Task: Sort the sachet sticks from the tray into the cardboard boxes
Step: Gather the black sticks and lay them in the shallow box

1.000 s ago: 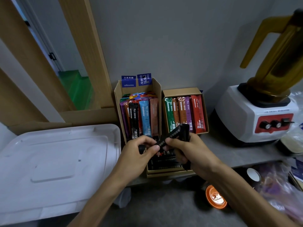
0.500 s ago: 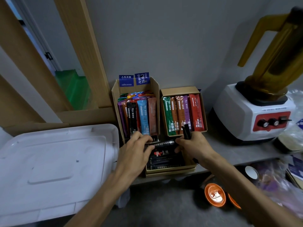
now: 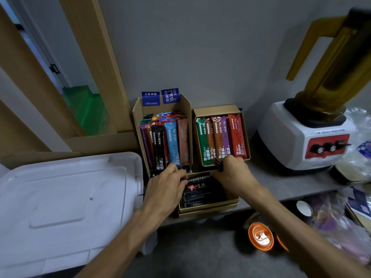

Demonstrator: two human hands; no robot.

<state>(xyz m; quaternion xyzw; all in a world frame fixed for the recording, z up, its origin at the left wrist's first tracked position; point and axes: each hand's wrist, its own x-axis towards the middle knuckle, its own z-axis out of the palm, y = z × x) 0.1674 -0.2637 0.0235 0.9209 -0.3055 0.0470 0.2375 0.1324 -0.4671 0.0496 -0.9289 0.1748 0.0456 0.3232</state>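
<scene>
Centrally, the black sachet sticks (image 3: 200,194) lie flat and crosswise in the front cardboard box (image 3: 208,210), just below the middle of the frame. The right hand (image 3: 230,175) is curled at the box's far right corner, and the dark ends of a few of those sticks poke out between its fingers. The left hand (image 3: 166,185) sits at the sticks' left ends with its fingers bent down onto them; I cannot tell whether it pinches any. Behind stands a tall box (image 3: 138,121) of leaning coloured sticks. Just right of it, a low box (image 3: 218,108) holds green, brown, purple and red ones. A white tray (image 3: 60,197) fills the lower left, a blender (image 3: 301,137) stands at the right, and orange lids (image 3: 261,236) lie below.
</scene>
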